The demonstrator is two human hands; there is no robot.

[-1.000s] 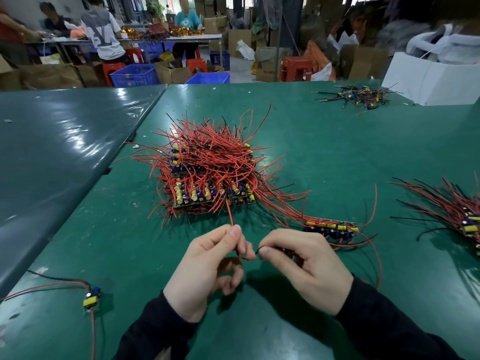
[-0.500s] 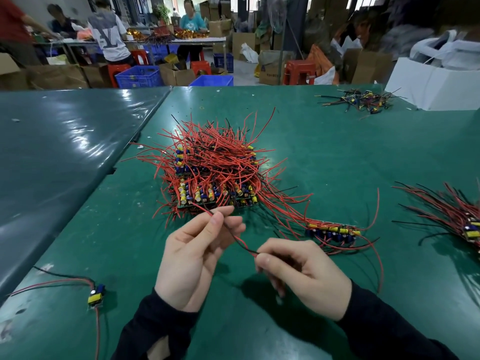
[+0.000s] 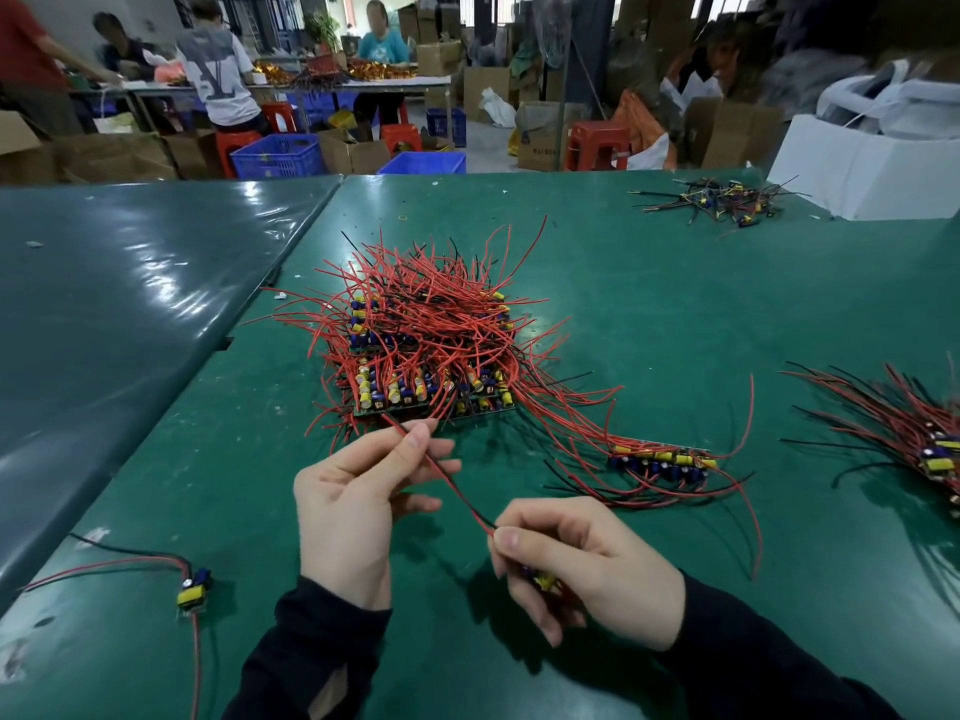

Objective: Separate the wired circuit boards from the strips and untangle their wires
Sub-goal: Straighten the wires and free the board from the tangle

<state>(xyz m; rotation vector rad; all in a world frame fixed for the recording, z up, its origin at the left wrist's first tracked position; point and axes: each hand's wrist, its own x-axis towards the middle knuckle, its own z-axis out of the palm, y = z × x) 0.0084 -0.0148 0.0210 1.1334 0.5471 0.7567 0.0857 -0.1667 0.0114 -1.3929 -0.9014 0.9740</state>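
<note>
Green table cover (image 3: 649, 283), glossy. Red wires with some black in big pile (image 3: 431, 324). Blue and yellow parts on strip (image 3: 662, 462). Yellow and blue single board (image 3: 193, 589). Black sleeves (image 3: 311, 652). White box (image 3: 872, 168). Blue crates (image 3: 278, 155).

Even overhead light fills the room, bright enough that the green table (image 3: 649, 314) shows clear colour. The grey table (image 3: 130, 304) beside it throws back white patches of glare. Soft shadows sit under the hands. The far workers and boxes look blurred, and the wide lens bends the edges.
</note>
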